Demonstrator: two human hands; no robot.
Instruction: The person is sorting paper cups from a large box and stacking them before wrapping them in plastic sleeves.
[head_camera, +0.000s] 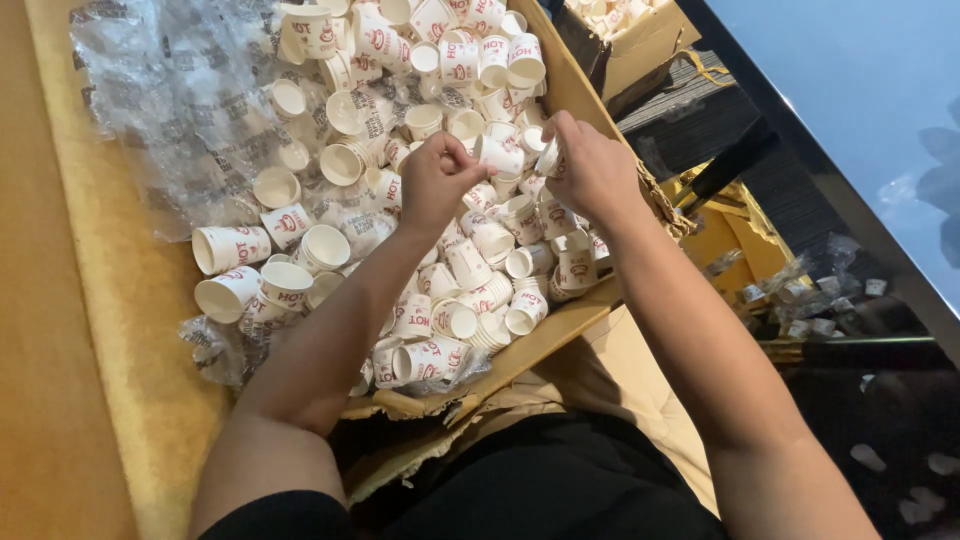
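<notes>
A wide flattened cardboard sheet (575, 322) lies across the person's lap and carries a loose heap of small white paper cups with red print (440, 250), with crumpled clear plastic wrap (180, 110) spread over its far left part and a second cardboard box of cups (640, 45) beyond its far right corner. Above the middle of the heap, the left hand (435, 180) is curled nearly closed, its fingertips pinching the rim of one small cup (497, 155). Just beside it, the right hand (592, 170) is likewise closed, its fingers gripping another cup (549, 158), the two cups held close together but apart.
</notes>
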